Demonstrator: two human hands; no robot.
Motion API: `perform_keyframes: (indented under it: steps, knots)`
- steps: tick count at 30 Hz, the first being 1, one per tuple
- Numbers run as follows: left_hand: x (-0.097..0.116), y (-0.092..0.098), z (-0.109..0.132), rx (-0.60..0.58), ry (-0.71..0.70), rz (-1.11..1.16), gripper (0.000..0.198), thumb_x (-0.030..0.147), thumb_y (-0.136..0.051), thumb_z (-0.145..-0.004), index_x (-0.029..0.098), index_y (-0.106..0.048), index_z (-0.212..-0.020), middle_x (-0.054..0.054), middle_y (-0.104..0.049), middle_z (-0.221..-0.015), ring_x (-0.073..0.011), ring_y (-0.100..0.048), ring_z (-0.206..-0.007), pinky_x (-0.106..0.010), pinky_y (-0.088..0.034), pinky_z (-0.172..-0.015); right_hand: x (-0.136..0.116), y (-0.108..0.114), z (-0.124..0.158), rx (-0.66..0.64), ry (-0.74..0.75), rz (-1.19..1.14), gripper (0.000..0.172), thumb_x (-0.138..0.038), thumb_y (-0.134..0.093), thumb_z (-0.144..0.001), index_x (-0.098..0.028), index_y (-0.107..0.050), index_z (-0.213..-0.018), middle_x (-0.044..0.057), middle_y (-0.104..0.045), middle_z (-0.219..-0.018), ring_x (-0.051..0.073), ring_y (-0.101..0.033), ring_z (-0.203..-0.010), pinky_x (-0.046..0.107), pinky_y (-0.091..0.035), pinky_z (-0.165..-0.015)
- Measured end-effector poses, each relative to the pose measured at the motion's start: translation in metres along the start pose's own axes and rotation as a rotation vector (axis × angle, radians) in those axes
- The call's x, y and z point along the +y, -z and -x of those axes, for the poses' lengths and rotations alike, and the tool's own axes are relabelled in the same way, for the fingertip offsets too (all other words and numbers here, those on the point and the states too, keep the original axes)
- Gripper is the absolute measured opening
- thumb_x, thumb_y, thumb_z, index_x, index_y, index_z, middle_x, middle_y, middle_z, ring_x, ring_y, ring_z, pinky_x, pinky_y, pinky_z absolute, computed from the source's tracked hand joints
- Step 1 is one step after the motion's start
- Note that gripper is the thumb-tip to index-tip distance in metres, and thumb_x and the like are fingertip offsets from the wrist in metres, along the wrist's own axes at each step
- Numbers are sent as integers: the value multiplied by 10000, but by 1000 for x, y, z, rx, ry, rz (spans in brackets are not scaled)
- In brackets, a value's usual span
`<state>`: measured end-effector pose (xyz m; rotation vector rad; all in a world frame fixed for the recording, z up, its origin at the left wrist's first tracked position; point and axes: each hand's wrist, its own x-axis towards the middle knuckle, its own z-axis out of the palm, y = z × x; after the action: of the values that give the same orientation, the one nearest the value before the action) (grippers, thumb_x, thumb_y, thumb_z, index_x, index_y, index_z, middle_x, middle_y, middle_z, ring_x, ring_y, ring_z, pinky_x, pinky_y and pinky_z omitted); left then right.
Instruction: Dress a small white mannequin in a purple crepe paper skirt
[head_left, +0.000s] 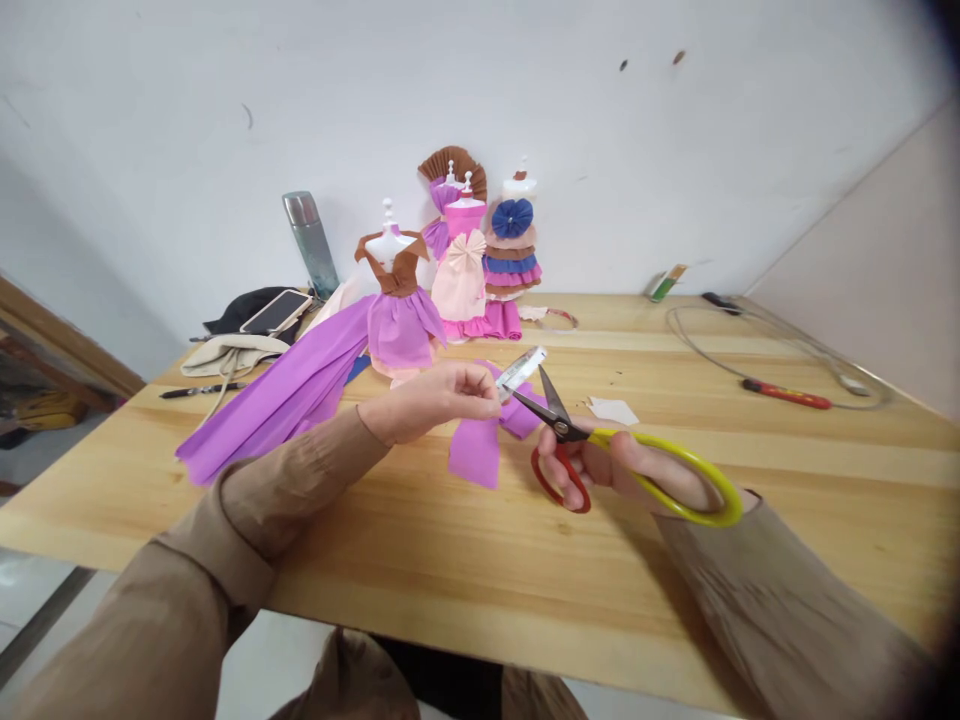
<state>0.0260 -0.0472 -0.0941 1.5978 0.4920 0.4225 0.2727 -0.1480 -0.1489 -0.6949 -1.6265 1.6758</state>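
- The right hand [592, 465] is curled through the handles of the scissors [561, 430], some fingers in the red loop and the thumb side at the yellow loop; this grip probably serves to keep the two blades parted.
- The left hand [442, 400] has its thumb and fingertips brought together in a pinch, just beside the blade tips; I cannot tell what, if anything, is between them. Perhaps it is so near in order to offer something small to the blades.
- The scissors lie in the right hand, pointing across to the left fingertips.
- A white packet [529, 366] appears just beyond the left fingertips; whether it touches them, I cannot tell.
- The short purple strip [475, 460] lies on the wooden table [420, 560], below the left fingertips and apart from the right hand.
- The miniature dress form [397, 300] stands behind the left hand, perhaps for easy reach.
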Motion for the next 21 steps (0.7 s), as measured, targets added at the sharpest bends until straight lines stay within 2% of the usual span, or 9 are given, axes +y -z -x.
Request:
perform_keyframes:
  steps: [4, 8, 11, 15, 18, 21]
  knots:
    - [6, -3, 3, -33, -28, -116, 236, 304, -706, -756, 149, -554, -662, 24, -522, -679, -92, -435, -652, -253, -322, -648, -2, -6, -3, 13, -42, -70, 591, -726, -417, -913, -200, -540, -1152, 44, -557, -877, 157, -567, -695, 303, -393, -597]
    - [9, -4, 4, -20, -38, -83, 257, 329, -720, -738, 151, -554, -655, 19, -522, -686, -101, -447, -664, -260, -325, -663, -4, -13, -5, 74, -38, -130, 626, -751, -428, -884, -182, -531, -1124, 41, -541, -817, 169, -532, -674, 326, -406, -613]
    - [7, -4, 4, -11, -19, -13, 267, 321, -766, -720, 144, -578, -654, -5, -586, -740, -133, -543, -770, -281, -389, -768, -6, -15, -6, 85, -31, -144, 634, -770, -450, -861, -191, -525, -1105, 30, -537, -779, 167, -513, -658, 324, -408, -614]
    - [3, -8, 3, -9, 65, 206, 302, 318, -843, -686, 137, -601, -683, -48, -670, -818, -182, -645, -910, -351, -446, -943, -5, -15, -7, 101, -4, -130, 608, -756, -431, -882, -203, -522, -1117, 24, -551, -775, 160, -516, -652, 317, -402, -619]
    - [1, -13, 3, -1, 108, 382, 352, 331, -894, -642, 131, -606, -678, -42, -677, -802, -174, -677, -937, -367, -430, -1046, -4, -14, -7, 114, 2, -126, 569, -720, -434, -905, -201, -530, -1118, 31, -556, -814, 157, -533, -671, 311, -402, -621]
    - [1, -17, 3, 27, 87, 510, 410, 348, -937, -574, 124, -598, -628, -15, -645, -741, -176, -689, -976, -368, -382, -1136, -7, -15, -8, 139, 24, -135, 582, -724, -442, -894, -194, -539, -1115, 40, -551, -810, 164, -528, -665, 313, -397, -603]
